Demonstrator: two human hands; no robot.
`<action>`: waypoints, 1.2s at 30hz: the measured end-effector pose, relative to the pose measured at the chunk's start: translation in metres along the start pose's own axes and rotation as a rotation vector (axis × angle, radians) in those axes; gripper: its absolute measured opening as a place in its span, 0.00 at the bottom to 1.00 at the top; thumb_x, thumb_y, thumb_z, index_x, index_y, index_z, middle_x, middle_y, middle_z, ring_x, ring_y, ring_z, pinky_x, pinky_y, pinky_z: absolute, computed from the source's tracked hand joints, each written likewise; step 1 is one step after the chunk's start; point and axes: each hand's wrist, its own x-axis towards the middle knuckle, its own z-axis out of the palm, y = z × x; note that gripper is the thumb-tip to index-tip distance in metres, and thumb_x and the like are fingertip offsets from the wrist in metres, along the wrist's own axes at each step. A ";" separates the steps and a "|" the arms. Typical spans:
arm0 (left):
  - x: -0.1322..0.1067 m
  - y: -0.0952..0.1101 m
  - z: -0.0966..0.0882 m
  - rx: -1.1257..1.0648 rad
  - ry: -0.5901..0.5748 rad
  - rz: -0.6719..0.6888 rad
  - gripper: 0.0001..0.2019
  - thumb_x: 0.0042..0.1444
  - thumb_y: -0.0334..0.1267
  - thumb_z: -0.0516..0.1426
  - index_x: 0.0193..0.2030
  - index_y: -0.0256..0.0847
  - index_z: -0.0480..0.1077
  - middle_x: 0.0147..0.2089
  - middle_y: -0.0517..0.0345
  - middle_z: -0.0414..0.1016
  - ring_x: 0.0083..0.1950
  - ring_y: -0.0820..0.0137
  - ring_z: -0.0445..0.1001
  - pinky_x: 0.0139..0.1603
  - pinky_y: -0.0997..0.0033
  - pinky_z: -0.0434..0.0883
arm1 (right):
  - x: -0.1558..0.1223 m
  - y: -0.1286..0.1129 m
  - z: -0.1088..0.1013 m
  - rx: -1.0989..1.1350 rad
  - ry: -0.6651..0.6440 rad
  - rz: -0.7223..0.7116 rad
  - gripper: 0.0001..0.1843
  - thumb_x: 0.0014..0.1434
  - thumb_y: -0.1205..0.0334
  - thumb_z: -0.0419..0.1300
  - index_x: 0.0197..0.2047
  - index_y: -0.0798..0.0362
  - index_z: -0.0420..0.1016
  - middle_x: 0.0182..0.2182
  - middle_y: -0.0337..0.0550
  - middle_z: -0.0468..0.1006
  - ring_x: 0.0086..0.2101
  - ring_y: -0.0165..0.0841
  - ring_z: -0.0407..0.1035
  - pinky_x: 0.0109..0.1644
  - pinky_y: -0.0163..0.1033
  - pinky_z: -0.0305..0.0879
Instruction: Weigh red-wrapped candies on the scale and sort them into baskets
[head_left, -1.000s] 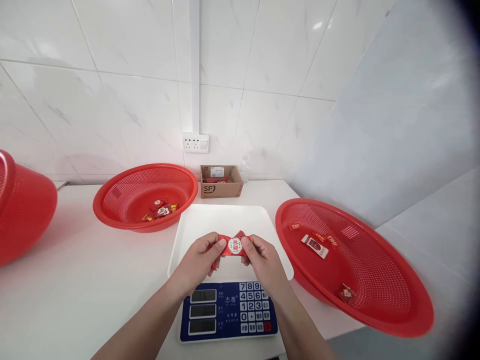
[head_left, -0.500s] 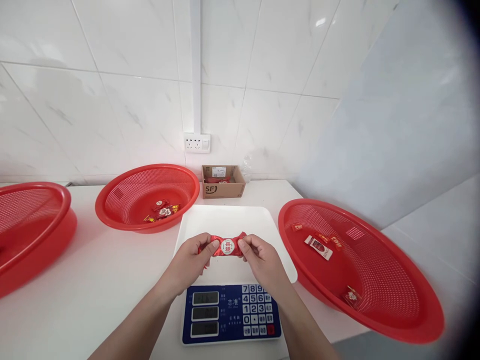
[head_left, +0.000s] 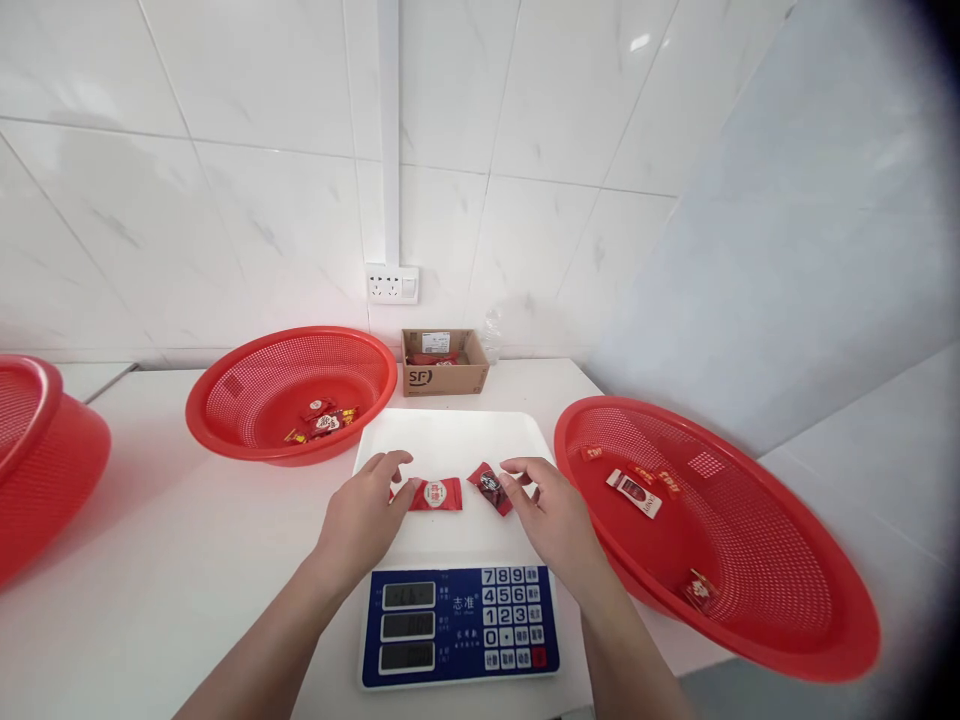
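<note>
Two red wrapped candies lie on the white pan of the scale. One candy with a round white label lies by my left hand, whose thumb touches its left end. The darker candy lies beside the fingertips of my right hand. Both hands hover low over the pan with fingers spread and hold nothing. The scale's blue keypad and displays face me, below the hands.
A red mesh basket at back left holds a few candies. A larger red basket on the right holds several wrapped sweets. Another red basket sits at the far left. A small cardboard box stands by the wall.
Both hands held the red candies together above the pan earlier. Now the candies lie apart on the pan and my fingers have opened and let go.
</note>
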 end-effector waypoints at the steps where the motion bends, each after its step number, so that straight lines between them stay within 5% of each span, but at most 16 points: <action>1: -0.001 0.001 0.001 0.030 0.002 0.016 0.16 0.60 0.43 0.48 0.53 0.47 0.65 0.48 0.57 0.72 0.40 0.65 0.74 0.37 0.67 0.67 | 0.000 0.002 -0.001 -0.043 -0.014 -0.022 0.14 0.59 0.54 0.53 0.42 0.51 0.73 0.44 0.48 0.76 0.44 0.40 0.69 0.45 0.46 0.66; 6: -0.003 0.006 0.009 0.067 -0.130 0.174 0.19 0.58 0.42 0.52 0.57 0.49 0.63 0.57 0.59 0.66 0.45 0.66 0.74 0.40 0.69 0.68 | -0.003 0.002 0.001 -0.159 -0.140 -0.117 0.15 0.58 0.60 0.54 0.48 0.50 0.73 0.48 0.46 0.75 0.50 0.41 0.65 0.54 0.48 0.61; 18: 0.011 0.011 0.016 0.239 -0.129 0.192 0.14 0.61 0.40 0.47 0.51 0.45 0.66 0.47 0.53 0.71 0.41 0.63 0.74 0.33 0.69 0.66 | -0.011 -0.005 0.005 -0.203 -0.273 -0.072 0.24 0.60 0.60 0.52 0.59 0.52 0.67 0.43 0.48 0.76 0.46 0.42 0.66 0.49 0.47 0.61; 27: 0.003 0.006 0.003 -0.145 -0.092 0.204 0.20 0.57 0.34 0.47 0.58 0.43 0.57 0.58 0.48 0.64 0.49 0.63 0.71 0.48 0.63 0.67 | -0.017 -0.016 0.015 -0.064 -0.319 -0.087 0.24 0.60 0.58 0.52 0.59 0.51 0.67 0.44 0.50 0.75 0.47 0.43 0.65 0.51 0.49 0.60; 36: -0.032 0.009 -0.013 -0.348 -0.294 0.159 0.16 0.60 0.36 0.45 0.55 0.48 0.53 0.37 0.59 0.74 0.34 0.66 0.72 0.35 0.69 0.66 | -0.027 -0.036 0.005 0.063 -0.368 -0.149 0.16 0.61 0.51 0.52 0.48 0.49 0.72 0.41 0.44 0.75 0.42 0.38 0.68 0.46 0.44 0.63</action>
